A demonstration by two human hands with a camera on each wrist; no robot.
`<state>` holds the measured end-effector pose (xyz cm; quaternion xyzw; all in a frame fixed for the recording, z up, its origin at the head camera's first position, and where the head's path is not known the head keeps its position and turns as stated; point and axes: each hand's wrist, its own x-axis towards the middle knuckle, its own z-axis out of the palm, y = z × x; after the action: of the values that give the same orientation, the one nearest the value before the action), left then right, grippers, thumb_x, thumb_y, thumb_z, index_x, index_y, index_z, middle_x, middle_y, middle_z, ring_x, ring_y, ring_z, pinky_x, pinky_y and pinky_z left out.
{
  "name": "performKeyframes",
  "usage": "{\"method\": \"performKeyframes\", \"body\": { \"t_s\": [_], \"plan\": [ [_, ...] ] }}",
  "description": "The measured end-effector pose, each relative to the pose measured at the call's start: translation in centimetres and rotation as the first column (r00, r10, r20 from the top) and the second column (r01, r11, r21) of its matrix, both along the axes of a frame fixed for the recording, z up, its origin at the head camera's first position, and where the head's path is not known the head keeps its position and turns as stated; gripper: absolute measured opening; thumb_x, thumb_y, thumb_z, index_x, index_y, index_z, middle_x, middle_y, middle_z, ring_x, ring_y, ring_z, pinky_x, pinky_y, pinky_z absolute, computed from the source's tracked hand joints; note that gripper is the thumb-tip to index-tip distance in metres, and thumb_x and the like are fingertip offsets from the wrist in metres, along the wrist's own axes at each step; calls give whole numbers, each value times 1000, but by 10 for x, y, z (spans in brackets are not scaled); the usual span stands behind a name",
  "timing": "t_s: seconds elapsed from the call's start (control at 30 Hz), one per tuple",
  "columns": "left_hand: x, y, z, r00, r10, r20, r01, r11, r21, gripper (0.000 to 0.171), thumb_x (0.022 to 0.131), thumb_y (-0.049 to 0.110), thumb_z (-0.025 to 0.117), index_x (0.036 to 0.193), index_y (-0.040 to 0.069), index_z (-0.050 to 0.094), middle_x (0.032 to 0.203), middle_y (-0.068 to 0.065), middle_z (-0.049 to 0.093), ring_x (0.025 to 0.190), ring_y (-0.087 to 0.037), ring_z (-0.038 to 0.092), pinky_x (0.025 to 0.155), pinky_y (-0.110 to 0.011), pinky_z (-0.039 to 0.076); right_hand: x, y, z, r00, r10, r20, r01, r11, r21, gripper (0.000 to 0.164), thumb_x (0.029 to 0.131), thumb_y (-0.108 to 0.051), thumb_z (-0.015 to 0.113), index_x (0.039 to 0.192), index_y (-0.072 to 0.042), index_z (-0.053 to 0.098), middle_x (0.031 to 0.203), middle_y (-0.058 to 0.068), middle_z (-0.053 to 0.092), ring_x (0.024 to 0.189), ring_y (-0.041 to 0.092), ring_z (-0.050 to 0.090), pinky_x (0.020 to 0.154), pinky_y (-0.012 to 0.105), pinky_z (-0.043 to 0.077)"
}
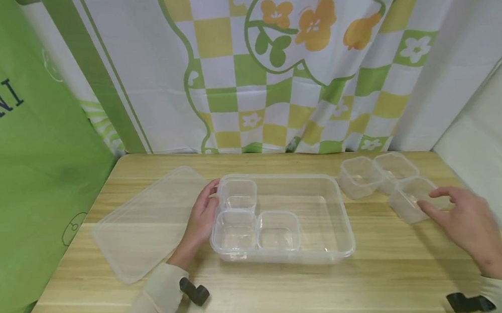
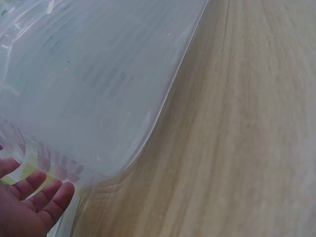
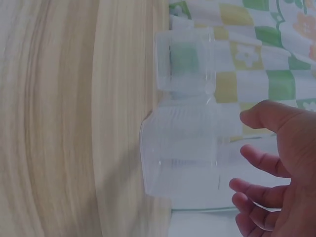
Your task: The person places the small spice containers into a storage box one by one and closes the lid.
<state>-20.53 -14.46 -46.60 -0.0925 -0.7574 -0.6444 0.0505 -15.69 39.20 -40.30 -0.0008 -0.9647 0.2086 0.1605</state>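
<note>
A large clear rectangular plastic container (image 1: 308, 181) sits mid-table with several small square cups inside, such as one (image 1: 278, 229) at its front middle. My left hand (image 1: 204, 214) rests against its left wall with loosely extended fingers; the left wrist view shows those fingers (image 2: 34, 192) at the container's side. On the right, three more small clear cups stand clustered. Over the nearest cup (image 1: 411, 199) my right hand (image 1: 467, 216) hovers, thumb and fingers spread near its rim. In the right wrist view that cup (image 3: 182, 153) lies just beyond the parted fingers (image 3: 261, 192).
A flat translucent lid (image 1: 149, 227) lies on the wooden table (image 1: 265, 301) left of the container, partly behind my left arm. A patterned cloth (image 1: 269, 109) hangs along the back edge, with green fabric (image 1: 20, 163) at the left and white fabric at the right.
</note>
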Motion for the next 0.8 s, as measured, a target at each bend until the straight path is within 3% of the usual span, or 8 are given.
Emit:
{"method": "performKeyframes", "body": {
  "t_s": [0.17,0.4,0.63,0.8],
  "plan": [
    [-1,0,-1,1000,2,-13,-2,1000,5,47,108,8,40,155,6,41,138,-23,52,116,-42,57,92,-43,51,2,6,-1,997,-2,83,2,1000,-8,52,95,-40,73,118,6,66,119,43,58,102,58,58,72,62,45],
    [-2,0,-1,1000,7,-11,-7,1000,10,47,108,8,40,155,6,42,138,-22,52,116,-42,56,92,-44,51,-1,12,-9,994,28,105,-26,1000,-16,59,94,-42,73,121,9,62,119,41,58,97,54,60,69,52,45],
    [-1,0,-2,1000,9,-21,-9,1000,8,46,108,7,39,154,4,42,138,-24,52,116,-43,56,94,-42,49,0,9,-12,988,40,147,-37,999,-22,56,96,-43,71,118,7,63,121,43,57,101,58,59,71,65,46],
    [-2,0,-2,1000,7,-21,-6,1000,16,47,108,7,39,155,5,42,138,-24,52,115,-44,57,93,-41,50,0,8,-13,990,43,133,-42,999,-5,53,96,-42,71,114,7,65,120,41,59,100,57,60,72,64,46]
  ]
}}
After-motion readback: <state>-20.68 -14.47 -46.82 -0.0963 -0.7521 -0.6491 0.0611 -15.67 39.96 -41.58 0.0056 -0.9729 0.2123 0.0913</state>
